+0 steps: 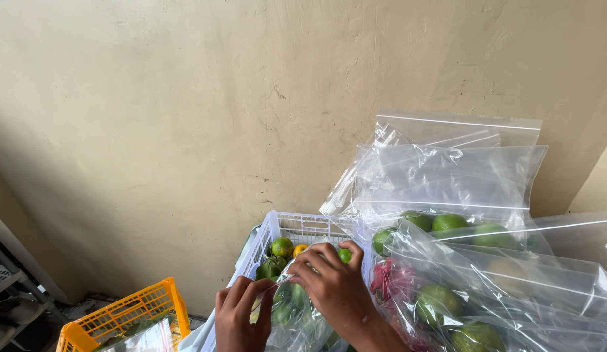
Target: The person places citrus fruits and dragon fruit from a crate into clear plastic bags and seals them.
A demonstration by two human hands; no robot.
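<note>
Beige plaster wall backs a white crate (297,226) of limes. Over it, the right hand (333,283) pinches a lime (344,255) at its fingertips; the left hand (241,314) grips a clear bag (297,319), apparently mid-filling. Next, the bag's mouth needs holding open.

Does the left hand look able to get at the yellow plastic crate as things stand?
Probably yes. The left hand pinches a clear plastic bag of green fruit, but the yellow plastic crate sits close on its own side with nothing visible between them.
</note>
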